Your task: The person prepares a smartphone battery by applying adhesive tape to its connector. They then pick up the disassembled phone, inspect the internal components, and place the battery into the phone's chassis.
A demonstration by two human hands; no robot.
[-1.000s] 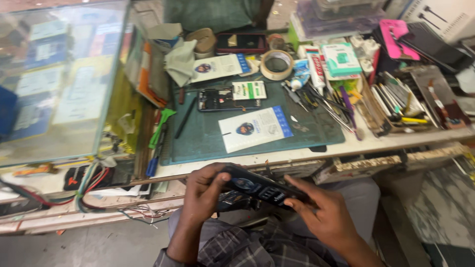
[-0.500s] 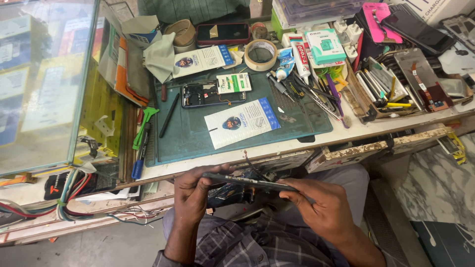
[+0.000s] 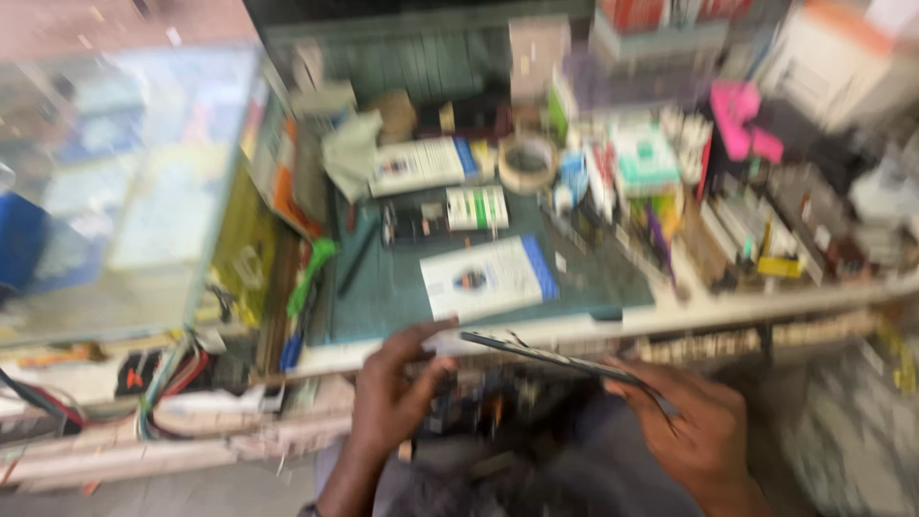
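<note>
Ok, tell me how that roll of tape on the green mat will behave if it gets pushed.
The roll of tape lies flat on the green mat, so it should probably slide, not roll. It looks like a hollow ring, so likely light. Clutter crowds close around it, so a push may knock neighbours; the blur hides finer detail.

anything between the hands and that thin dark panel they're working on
Nothing visible. The left hand touches the thin dark panel at its near end, and the right hand grips its far end, though the picture is blurred.
</note>
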